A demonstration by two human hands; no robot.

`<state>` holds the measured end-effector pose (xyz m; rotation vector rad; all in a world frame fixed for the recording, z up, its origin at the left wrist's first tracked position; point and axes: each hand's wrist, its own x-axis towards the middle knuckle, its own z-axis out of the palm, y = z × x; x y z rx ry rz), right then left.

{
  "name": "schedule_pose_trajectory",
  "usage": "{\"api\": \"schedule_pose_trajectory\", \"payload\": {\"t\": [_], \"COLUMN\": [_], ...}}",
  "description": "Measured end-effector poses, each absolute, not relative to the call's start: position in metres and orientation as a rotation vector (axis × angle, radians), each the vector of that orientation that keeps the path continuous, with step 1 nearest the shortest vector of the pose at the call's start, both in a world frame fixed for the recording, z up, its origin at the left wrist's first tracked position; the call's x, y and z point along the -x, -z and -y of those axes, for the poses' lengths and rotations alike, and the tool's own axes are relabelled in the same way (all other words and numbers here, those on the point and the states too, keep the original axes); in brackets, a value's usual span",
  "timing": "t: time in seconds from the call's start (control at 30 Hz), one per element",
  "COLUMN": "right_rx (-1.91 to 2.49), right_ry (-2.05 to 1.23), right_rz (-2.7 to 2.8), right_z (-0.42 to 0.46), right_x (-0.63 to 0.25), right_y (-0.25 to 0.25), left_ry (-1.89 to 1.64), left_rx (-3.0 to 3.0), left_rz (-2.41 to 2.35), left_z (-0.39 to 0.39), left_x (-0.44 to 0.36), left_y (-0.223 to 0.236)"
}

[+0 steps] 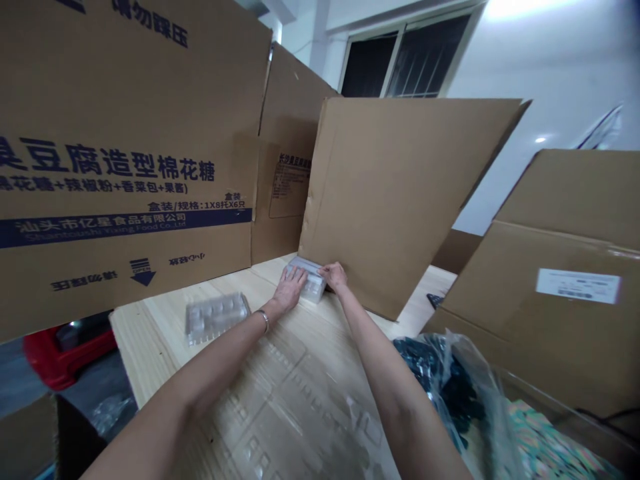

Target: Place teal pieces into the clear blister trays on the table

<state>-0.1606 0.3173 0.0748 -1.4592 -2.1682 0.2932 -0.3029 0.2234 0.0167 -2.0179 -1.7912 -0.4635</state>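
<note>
Touching clear tray (314,289); carton (130,127) reads "Food Co.Ltd"

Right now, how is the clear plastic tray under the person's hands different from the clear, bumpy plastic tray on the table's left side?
The clear plastic tray has the left hand and right hand on it; the clear, bumpy plastic tray is untouched by hands. The first is near the tall brown cardboard panel; the second lies near the pale wood-grain table's left edge. Both look see-through.
</note>
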Motion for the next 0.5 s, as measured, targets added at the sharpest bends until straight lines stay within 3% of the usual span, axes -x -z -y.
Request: {"api": "schedule_pose_trajectory", "payload": {"t": [0.5], "right_rx": [1.523], "right_ry": [-0.313], "right_rz": [2.081], "right_z": [-0.317], "right_x": [0.166], "right_y": [-0.077], "left_ry": [0.5], "left_rx": [1.982], "left_rz": [1.827], "left_z": [-0.216], "left_x": [0.295], "left_y": [-0.017]}}
